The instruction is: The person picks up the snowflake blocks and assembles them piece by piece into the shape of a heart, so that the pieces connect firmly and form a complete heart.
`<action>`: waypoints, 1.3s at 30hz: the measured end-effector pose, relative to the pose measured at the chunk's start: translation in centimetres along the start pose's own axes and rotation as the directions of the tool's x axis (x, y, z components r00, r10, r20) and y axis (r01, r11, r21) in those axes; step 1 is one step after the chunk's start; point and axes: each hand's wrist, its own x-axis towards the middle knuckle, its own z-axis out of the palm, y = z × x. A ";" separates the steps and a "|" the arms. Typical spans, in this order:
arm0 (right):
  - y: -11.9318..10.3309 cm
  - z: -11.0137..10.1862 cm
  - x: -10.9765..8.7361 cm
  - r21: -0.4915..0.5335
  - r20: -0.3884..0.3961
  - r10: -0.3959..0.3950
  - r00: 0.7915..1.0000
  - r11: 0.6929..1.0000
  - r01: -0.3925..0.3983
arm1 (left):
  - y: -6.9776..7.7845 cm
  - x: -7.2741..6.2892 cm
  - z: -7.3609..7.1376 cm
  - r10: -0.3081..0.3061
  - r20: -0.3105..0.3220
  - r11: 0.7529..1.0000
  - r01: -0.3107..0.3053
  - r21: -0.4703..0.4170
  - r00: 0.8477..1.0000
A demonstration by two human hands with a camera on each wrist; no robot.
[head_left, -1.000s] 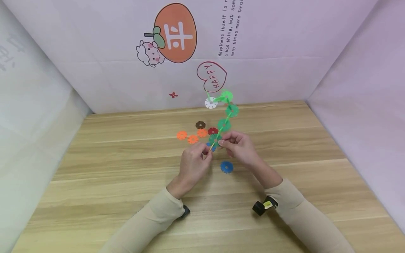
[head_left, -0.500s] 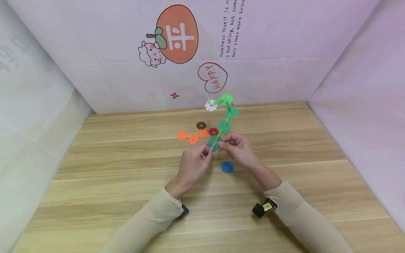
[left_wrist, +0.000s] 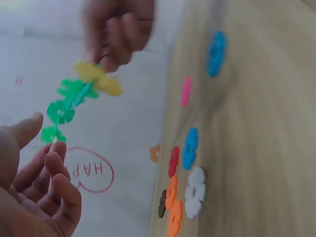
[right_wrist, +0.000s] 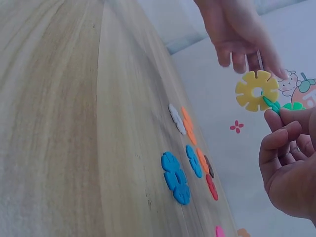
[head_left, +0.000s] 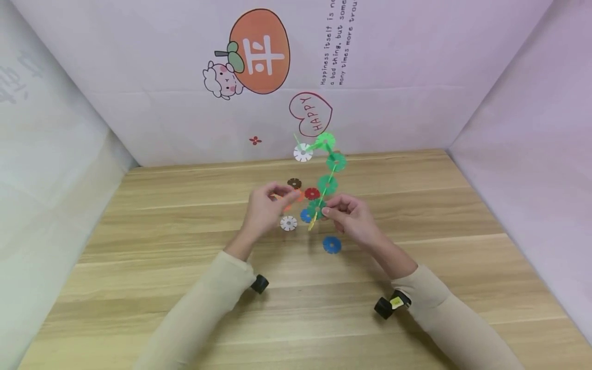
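My right hand (head_left: pixel 353 218) pinches a green snowflake disc (head_left: pixel 316 209) near the close end of a chain of slotted plastic discs. A yellow disc (right_wrist: pixel 256 91) forms that near end. Away from me the chain runs through more green discs, then bends left to a white disc (head_left: pixel 302 152) at its far part. My left hand (head_left: pixel 263 213) hovers left of the chain, thumb and fingers apart with nothing between them. It overlaps the orange discs (left_wrist: pixel 175 217) in the head view and partly hides them.
Loose discs lie on the wooden table (head_left: pixel 185 288): white (head_left: pixel 289 223), two blue, the nearer (head_left: pixel 332 245) closest to me, red (head_left: pixel 312 193), brown (head_left: pixel 294 183) and pink (left_wrist: pixel 185 91). A printed white cloth (head_left: pixel 393 103) stands behind the table, with white sides left and right.
My left hand has let go of the chain's yellow end and moved left and away from me, uncovering the loose white disc. The chain's far end swings slightly left; my right hand keeps its pinch.
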 end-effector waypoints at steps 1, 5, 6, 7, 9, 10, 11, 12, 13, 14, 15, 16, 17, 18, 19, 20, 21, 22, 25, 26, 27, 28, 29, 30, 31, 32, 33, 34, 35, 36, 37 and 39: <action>0.0 -0.1 -0.1 -0.005 0.004 -0.001 1.000 1.000 0.001 | 0.0 0.7 -0.3 -0.051 -0.015 0.996 0.050 -0.078 0.999; 0.1 -0.2 -0.2 -0.019 0.023 -0.008 1.000 1.000 0.008 | 0.1 3.2 -0.9 -0.232 -0.008 0.906 0.213 -0.367 0.973; 0.2 -0.2 -0.2 -0.023 0.028 -0.009 1.000 1.000 0.010 | 0.2 3.7 -1.0 -0.261 0.004 0.882 0.240 -0.407 0.965; 0.2 -0.1 -0.2 -0.023 0.035 -0.013 0.999 1.000 0.014 | 0.2 4.1 -1.0 -0.281 0.020 0.859 0.261 -0.440 0.959; 0.3 0.0 -0.3 -0.018 0.051 -0.017 0.999 1.000 0.018 | 0.4 4.7 -0.9 -0.309 0.052 0.825 0.295 -0.482 0.950; 0.4 0.0 -0.3 -0.011 0.056 -0.017 0.998 1.000 0.018 | 0.5 4.9 -0.8 -0.317 0.064 0.811 0.306 -0.499 0.946; 0.4 0.1 -0.3 -0.004 0.061 -0.019 0.998 1.000 0.019 | 0.6 5.2 -0.7 -0.321 0.074 0.800 0.312 -0.512 0.944; 0.4 0.1 -0.3 0.001 0.062 -0.020 0.998 1.000 0.020 | 0.7 5.3 -0.7 -0.323 0.078 0.793 0.315 -0.522 0.943; 0.4 0.2 -0.3 0.010 0.065 -0.020 0.998 1.000 0.020 | 0.8 5.5 -0.5 -0.328 0.078 0.787 0.318 -0.529 0.941; 0.3 0.3 -0.4 0.014 0.066 -0.021 0.998 1.000 0.020 | 0.8 5.6 -0.5 -0.334 0.071 0.782 0.319 -0.536 0.940; 0.3 0.3 -0.4 0.013 0.066 -0.023 0.998 1.000 0.022 | 0.8 5.7 -0.4 -0.338 0.064 0.778 0.318 -0.542 0.939; 0.3 0.3 -0.4 0.013 0.067 -0.024 0.997 1.000 0.023 | 0.8 5.7 -0.3 -0.345 0.054 0.774 0.316 -0.549 0.937; 0.3 0.4 -0.5 0.010 0.068 -0.027 0.997 1.000 0.026 | 0.9 5.8 -0.2 -0.348 0.042 0.774 0.312 -0.551 0.937; 0.3 0.4 -0.5 0.003 0.068 -0.028 0.997 1.000 0.027 | 0.9 5.8 -0.2 -0.351 0.029 0.775 0.308 -0.551 0.936; 0.3 0.4 -0.5 -0.004 0.070 -0.028 0.997 1.000 0.028 | 0.9 5.8 -0.1 -0.352 0.018 0.777 0.303 -0.552 0.936; 0.4 0.3 -0.5 -0.015 0.071 -0.029 0.997 0.999 0.030 | 0.8 5.9 -0.1 -0.350 0.007 0.779 0.295 -0.554 0.937; 0.4 0.3 -0.5 -0.022 0.072 -0.027 0.997 0.999 0.029 | 0.9 5.9 0.0 -0.347 -0.005 0.781 0.286 -0.555 0.938; 0.5 0.3 -0.4 -0.027 0.073 -0.024 0.997 0.999 0.026 | 0.9 5.9 0.0 -0.344 -0.019 0.783 0.276 -0.558 0.939; 0.6 0.2 -0.4 -0.048 0.074 -0.008 0.997 0.999 0.011 | 1.1 5.8 0.2 -0.328 -0.058 0.789 0.240 -0.565 0.943; 0.6 0.1 -0.4 -0.054 0.075 -0.003 0.997 0.999 0.007 | 1.2 5.7 0.2 -0.321 -0.073 0.793 0.226 -0.566 0.944; 0.6 0.1 -0.3 -0.062 0.077 0.001 0.997 0.998 0.004 | 1.3 5.7 0.2 -0.312 -0.091 0.798 0.209 -0.565 0.946; 0.7 0.0 -0.3 -0.070 0.080 0.006 0.997 0.998 0.000 | 1.5 5.6 0.3 -0.301 -0.110 0.806 0.191 -0.561 0.947; 0.7 -0.1 -0.2 -0.078 0.082 0.014 0.997 0.997 -0.007 | 1.6 5.5 0.3 -0.289 -0.130 0.814 0.172 -0.554 0.949; 0.7 -0.2 -0.1 -0.087 0.087 0.020 0.996 0.996 -0.013 | 1.7 5.5 0.4 -0.275 -0.150 0.822 0.151 -0.548 0.950; 0.7 -0.3 -0.1 -0.097 0.093 0.028 0.995 0.995 -0.019 | 1.8 5.4 0.4 -0.260 -0.171 0.831 0.130 -0.540 0.950; 0.7 -0.4 -0.1 -0.100 0.096 0.040 0.995 0.995 -0.030 | 2.0 5.3 0.4 -0.245 -0.192 0.841 0.109 -0.530 0.950; 0.6 -0.5 0.0 -0.109 0.098 0.049 0.994 0.993 -0.038 | 2.1 5.2 0.4 -0.228 -0.213 0.849 0.086 -0.522 0.950; 0.5 -0.7 0.0 -0.122 0.094 0.056 0.994 0.991 -0.045 | 2.2 5.2 0.5 -0.213 -0.232 0.856 0.067 -0.513 0.949; 0.4 -0.8 0.1 -0.137 0.091 0.060 0.994 0.989 -0.047 | 2.4 5.1 0.5 -0.201 -0.250 0.859 0.048 -0.509 0.947; 0.2 -1.0 0.1 -0.151 0.088 0.056 0.995 0.988 -0.042 | 2.5 5.0 0.5 -0.189 -0.268 0.865 0.031 -0.502 0.945; 0.0 -1.2 0.2 -0.161 0.081 0.048 0.996 0.986 -0.035 | 2.7 4.9 0.5 -0.176 -0.289 0.871 0.012 -0.491 0.941; -0.6 -1.6 0.4 -0.179 0.062 0.024 0.998 0.984 -0.012 | 3.0 4.7 0.5 -0.144 -0.331 0.887 -0.027 -0.462 0.933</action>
